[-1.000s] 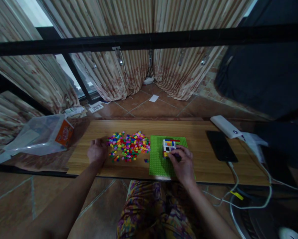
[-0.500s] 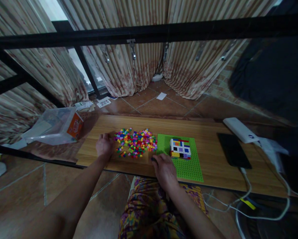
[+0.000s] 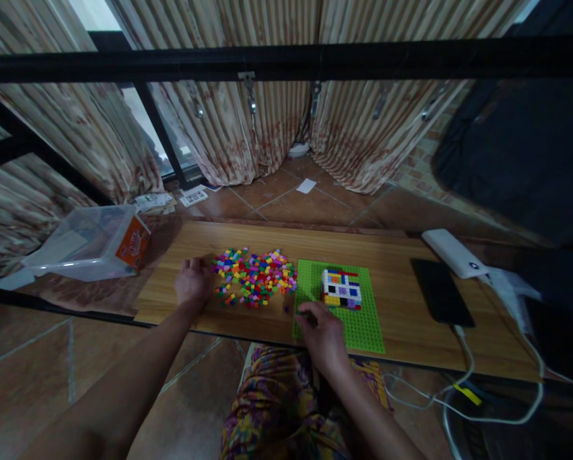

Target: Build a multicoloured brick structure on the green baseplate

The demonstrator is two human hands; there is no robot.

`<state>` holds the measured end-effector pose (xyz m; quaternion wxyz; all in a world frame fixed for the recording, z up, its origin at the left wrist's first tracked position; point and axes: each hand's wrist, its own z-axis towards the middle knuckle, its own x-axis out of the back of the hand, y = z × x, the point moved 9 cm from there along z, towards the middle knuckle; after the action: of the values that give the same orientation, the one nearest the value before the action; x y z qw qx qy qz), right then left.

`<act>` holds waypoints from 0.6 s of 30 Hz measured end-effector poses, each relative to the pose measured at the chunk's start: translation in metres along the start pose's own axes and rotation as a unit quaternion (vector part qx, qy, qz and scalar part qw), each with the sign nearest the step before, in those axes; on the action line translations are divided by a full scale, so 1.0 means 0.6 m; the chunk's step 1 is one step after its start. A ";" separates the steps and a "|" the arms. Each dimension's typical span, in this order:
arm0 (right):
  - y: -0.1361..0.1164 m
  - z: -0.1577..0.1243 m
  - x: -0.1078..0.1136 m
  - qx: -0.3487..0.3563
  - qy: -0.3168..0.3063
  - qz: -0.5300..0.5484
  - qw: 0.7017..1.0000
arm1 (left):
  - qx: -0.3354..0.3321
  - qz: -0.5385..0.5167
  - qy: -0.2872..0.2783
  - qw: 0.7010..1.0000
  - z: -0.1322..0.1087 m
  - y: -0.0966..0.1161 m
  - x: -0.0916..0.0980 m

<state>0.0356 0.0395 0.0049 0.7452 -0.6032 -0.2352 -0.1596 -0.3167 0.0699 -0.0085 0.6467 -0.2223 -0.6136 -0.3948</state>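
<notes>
A loose pile of small coloured toy bricks [image 3: 257, 275] lies on the wooden table. At the pile's left edge rests my left hand [image 3: 193, 282], its fingers curled down; whatever they may hold is hidden. My right hand [image 3: 323, 329] is over the near left part of a green baseplate [image 3: 370, 329], thumb and fingers closed in a pinch. I cannot make out what is between them. Just left of its fingertips, a single dark brick [image 3: 286, 309] sits on the wood. A block built of white and coloured bricks [image 3: 342, 289] stands on the baseplate, beyond my right hand.
To the right on the table [image 3: 396, 287] are a black phone [image 3: 442, 291] with a white cable and a white power bank [image 3: 451, 252]. A clear plastic box [image 3: 94, 246] with an orange label stands left of the table. A dark metal rail [image 3: 286, 62] crosses before the curtains.
My right hand has shifted slightly right, from the table's bare wood onto the baseplate. The dark brick by its fingertips now lies apart from them. My left hand stays beside the pile.
</notes>
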 end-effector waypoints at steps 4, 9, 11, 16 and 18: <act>0.015 0.017 0.071 -0.004 0.053 0.018 0.998 | 0.002 -0.001 -0.003 1.000 0.001 -0.003 -0.004; 0.028 0.054 0.119 0.021 0.061 -0.043 0.997 | 0.000 -0.003 -0.004 1.000 0.003 -0.003 -0.008; 0.030 0.063 0.118 0.036 0.045 -0.078 0.995 | 0.000 -0.003 -0.006 1.000 0.003 -0.003 -0.009; 0.033 0.068 0.107 0.055 0.019 -0.123 0.991 | -0.001 -0.006 -0.011 1.000 0.001 -0.002 -0.010; 0.033 0.069 0.104 0.057 0.013 -0.123 0.991 | -0.004 -0.008 -0.011 1.000 0.000 -0.002 -0.010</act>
<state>0.0921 0.0872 0.0291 0.7560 -0.5242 -0.3066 -0.2443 -0.3174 0.0709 -0.0142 0.6362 -0.2242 -0.6206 -0.3998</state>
